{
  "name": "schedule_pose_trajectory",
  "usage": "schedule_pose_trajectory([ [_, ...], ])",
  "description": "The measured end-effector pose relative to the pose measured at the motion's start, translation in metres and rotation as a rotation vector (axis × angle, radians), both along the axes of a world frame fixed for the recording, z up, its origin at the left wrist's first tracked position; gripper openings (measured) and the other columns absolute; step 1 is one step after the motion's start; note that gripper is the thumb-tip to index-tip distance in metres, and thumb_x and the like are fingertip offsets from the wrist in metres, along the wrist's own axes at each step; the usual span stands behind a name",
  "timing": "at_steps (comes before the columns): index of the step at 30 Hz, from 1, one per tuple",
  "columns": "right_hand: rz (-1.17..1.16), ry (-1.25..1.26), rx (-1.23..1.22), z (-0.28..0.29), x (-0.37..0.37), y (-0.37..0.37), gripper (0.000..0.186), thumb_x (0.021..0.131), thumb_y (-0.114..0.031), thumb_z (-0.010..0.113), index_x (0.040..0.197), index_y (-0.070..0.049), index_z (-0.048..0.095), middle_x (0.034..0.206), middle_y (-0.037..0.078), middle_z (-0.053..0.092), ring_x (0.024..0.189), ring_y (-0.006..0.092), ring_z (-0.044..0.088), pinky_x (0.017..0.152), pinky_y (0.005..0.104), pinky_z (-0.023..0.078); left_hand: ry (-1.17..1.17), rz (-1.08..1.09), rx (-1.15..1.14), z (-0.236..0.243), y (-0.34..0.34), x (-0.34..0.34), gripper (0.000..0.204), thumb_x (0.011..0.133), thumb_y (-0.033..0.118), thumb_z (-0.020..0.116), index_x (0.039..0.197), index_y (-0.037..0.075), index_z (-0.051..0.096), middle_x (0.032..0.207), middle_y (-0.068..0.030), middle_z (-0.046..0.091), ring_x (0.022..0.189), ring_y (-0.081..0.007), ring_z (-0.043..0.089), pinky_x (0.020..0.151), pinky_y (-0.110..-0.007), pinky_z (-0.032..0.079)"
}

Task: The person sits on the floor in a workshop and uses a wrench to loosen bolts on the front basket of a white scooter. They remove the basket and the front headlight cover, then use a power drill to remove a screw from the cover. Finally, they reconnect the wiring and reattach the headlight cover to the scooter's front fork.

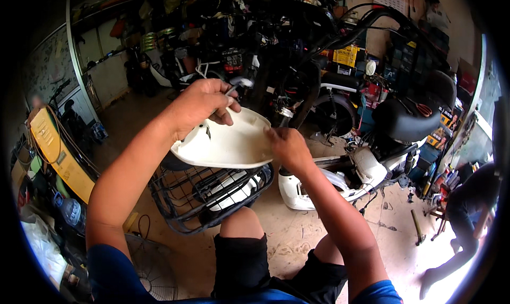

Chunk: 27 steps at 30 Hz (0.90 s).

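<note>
A cream-white plastic scooter panel, shaped like a shallow shell, is tilted with its hollow side up in front of me. My right hand grips its right rim with closed fingers. Over the panel's far left side, my left hand pinches a thin dark piece with a pale tip; its kind is unclear. Below the panel is a black wire basket, and a white part shows through its bars.
A stripped scooter with a white lower body and black seat stands at the right. A yellow board leans at left. A fan is near my left knee. A hammer-like tool lies on the floor; another person is beyond.
</note>
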State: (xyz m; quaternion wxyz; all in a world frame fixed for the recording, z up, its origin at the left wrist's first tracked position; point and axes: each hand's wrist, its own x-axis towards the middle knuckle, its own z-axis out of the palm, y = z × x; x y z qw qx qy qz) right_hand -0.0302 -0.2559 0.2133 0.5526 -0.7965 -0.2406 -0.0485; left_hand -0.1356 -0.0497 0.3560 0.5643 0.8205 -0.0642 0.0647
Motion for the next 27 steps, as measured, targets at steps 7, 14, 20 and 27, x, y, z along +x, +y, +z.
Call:
schedule_pose_trajectory([
  [7,-0.212,-0.953,-0.150,0.069,-0.004,-0.012,0.013,0.091,-0.010,0.062,0.098,-0.002,0.069,0.091,0.021,0.070,0.084,0.0403,0.069,0.072,0.0475,0.055,0.110,-0.010,-0.140,0.009,-0.004,0.023,0.024,0.096,0.011,0.063,0.117,-0.001,0.061,0.100,-0.0107,0.069,0.062,-0.0135,0.059,0.059,-0.030,0.050],
  [14,-0.230,-0.953,-0.783,0.090,0.054,0.023,0.013,0.083,-0.006,0.063,0.088,-0.006,0.075,0.088,0.014,0.074,0.084,0.0303,0.074,0.068,0.0393,0.059,0.092,0.156,-0.280,0.013,-0.016,0.053,0.019,0.098,0.007,0.055,0.115,0.001,0.060,0.097,-0.0126,0.068,0.065,-0.0121,0.056,0.049,-0.026,0.040],
  [20,-0.294,-0.900,-1.004,0.101,0.043,0.040,0.014,0.083,-0.007,0.065,0.087,-0.010,0.078,0.092,0.009,0.075,0.084,0.0243,0.075,0.065,0.0366,0.058,0.095,0.088,-0.175,0.023,-0.014,0.057,0.025,0.097,0.009,0.057,0.118,-0.002,0.060,0.093,-0.0146,0.070,0.049,-0.0094,0.046,0.038,-0.024,0.027],
  [27,-0.185,-1.014,-0.390,0.076,0.056,0.009,0.013,0.083,-0.012,0.071,0.095,-0.015,0.076,0.102,0.009,0.074,0.082,0.0298,0.073,0.068,0.0391,0.058,0.020,0.224,-0.073,0.008,-0.016,0.084,0.022,0.098,0.013,0.058,0.113,-0.001,0.067,0.083,-0.0108,0.069,0.046,-0.0077,0.043,0.040,-0.024,0.029],
])
